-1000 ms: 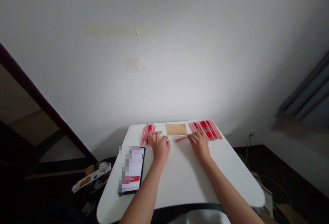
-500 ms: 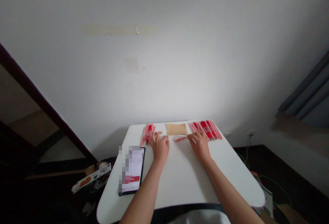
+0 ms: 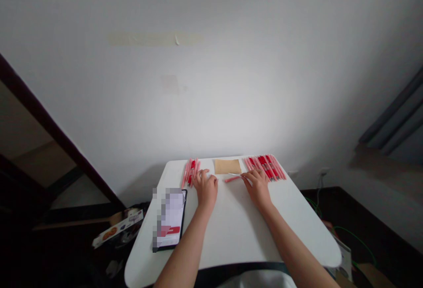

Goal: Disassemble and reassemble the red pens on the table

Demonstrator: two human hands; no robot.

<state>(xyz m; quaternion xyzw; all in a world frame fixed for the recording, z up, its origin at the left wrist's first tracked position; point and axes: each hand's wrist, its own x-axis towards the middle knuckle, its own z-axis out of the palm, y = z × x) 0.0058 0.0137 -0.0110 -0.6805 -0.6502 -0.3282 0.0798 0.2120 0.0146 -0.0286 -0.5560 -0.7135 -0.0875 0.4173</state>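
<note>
My left hand (image 3: 206,187) rests on the table with its fingers spread, beside the left group of pink and red pens (image 3: 191,171). Something small and pale lies by its fingertips, too faint to name. My right hand (image 3: 257,187) pinches a thin white stick (image 3: 234,174), perhaps a pen refill, which points left. Just below the stick lies a pink pen barrel (image 3: 232,179), its right end close to my right fingers. A tan piece of paper (image 3: 228,166) lies flat between the two pen groups, beyond my hands.
Several pink and red pens (image 3: 264,167) lie side by side at the table's far right. A phone (image 3: 171,219) with a lit screen lies at the left, near my left forearm. The white table (image 3: 238,239) stands against a pale wall (image 3: 211,102).
Almost nothing differs. Both hands keep their places, and the view has shifted very slightly.
</note>
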